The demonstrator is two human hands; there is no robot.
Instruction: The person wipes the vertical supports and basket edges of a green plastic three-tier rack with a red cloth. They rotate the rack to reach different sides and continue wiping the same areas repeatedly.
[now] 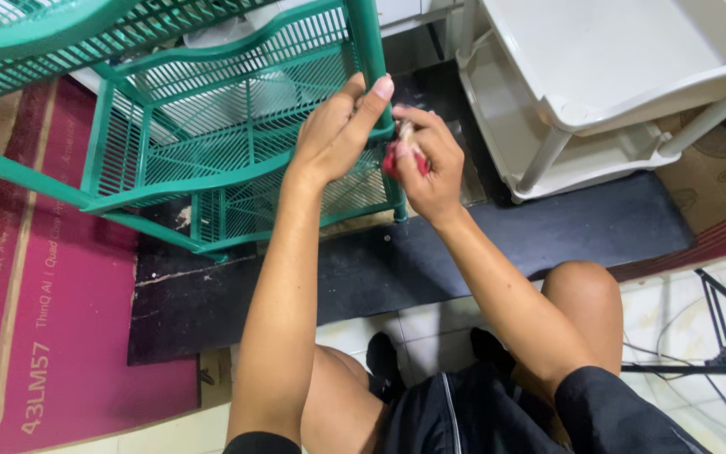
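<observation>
A green plastic slatted rack (212,143) with several tiers stands on a dark mat in front of me. My left hand (338,126) is wrapped around the rack's front right post (365,38), fingers curled on it. My right hand (426,164) is closed on a small red cloth (395,160) and presses it against the same post just below the left hand. Both forearms reach forward from my lap.
A white plastic tiered shelf (598,84) stands right of the green rack. A dark mat (548,227) lies under both. A magenta cardboard sheet (52,319) covers the floor at left. A black tripod leg and cables (716,336) lie at right on white tiles.
</observation>
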